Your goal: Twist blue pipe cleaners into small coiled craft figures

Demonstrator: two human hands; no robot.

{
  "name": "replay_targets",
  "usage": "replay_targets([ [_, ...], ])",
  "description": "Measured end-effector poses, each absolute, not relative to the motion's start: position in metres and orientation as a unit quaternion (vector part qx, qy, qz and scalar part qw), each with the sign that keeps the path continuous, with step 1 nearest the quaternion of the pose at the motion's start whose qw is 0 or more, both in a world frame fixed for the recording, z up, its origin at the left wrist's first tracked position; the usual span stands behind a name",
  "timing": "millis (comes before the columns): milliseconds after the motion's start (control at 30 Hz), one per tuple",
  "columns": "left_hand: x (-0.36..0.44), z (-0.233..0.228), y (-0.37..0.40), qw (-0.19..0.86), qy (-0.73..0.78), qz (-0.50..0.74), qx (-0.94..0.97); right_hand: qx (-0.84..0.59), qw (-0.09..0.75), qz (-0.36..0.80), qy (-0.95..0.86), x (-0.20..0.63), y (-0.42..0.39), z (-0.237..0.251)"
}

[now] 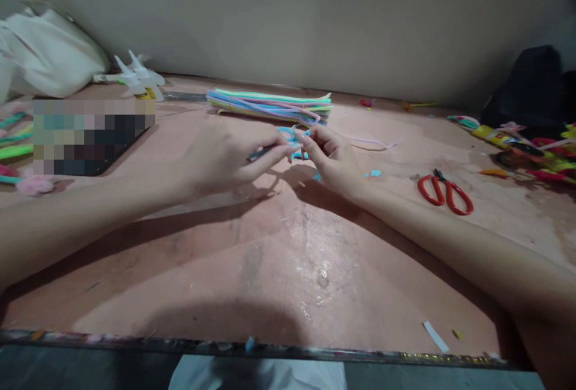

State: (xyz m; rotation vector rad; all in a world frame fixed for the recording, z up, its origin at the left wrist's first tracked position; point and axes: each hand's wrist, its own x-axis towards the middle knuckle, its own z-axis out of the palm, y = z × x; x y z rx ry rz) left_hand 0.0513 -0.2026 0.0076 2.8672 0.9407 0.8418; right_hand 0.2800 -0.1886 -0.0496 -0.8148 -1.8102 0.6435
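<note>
Both your left hand (220, 153) and right hand (335, 159) pinch the blue fuzzy piece (287, 131) above the table (216, 276), probably to keep it steady. Red-handled scissors (448, 191) lie rightward, perhaps for easy reach.

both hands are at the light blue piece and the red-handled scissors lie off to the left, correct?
Not quite: the head view shows the red-handled scissors off to the right, not left. The left hand and right hand are both at the light blue piece.
</note>
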Motion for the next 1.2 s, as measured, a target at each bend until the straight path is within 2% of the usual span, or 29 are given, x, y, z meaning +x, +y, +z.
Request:
replay_targets([
  [133,0.046,0.024,-0.184,0.061,0.346,0.327,0.877,-0.313,0.469,0.224,-0.795,0.280,-0.191,-0.051],
  [233,0.041,0.023,-0.166,0.084,0.361,0.337,0.866,-0.272,0.455,0.242,-0.813,0.279,-0.193,-0.052],
  [467,0.046,0.011,-0.166,0.133,0.344,0.312,0.875,-0.243,0.389,0.523,-0.719,0.277,-0.208,-0.049],
  [633,0.053,0.020,-0.185,0.153,0.341,0.247,0.894,-0.199,0.416,0.583,-0.669,0.274,-0.207,-0.052],
  [733,0.053,0.010,-0.183,0.110,0.353,0.230,0.900,-0.215,0.472,0.559,-0.648,0.271,-0.198,-0.054],
  [867,0.050,-0.013,-0.181,-0.059,0.347,0.192,0.916,-0.267,0.545,0.488,-0.628,0.271,-0.185,-0.056],
  [1033,0.052,-0.018,-0.200,-0.224,0.247,0.075,0.940,-0.314,0.556,0.388,-0.664,0.277,-0.181,-0.053],
  [1133,0.055,-0.002,-0.208,-0.232,0.244,0.072,0.939,-0.316,0.531,0.340,-0.709,0.281,-0.185,-0.050],
  [1200,0.055,0.012,-0.207,-0.181,0.270,0.122,0.938,-0.318,0.510,0.318,-0.734,0.283,-0.186,-0.050],
])
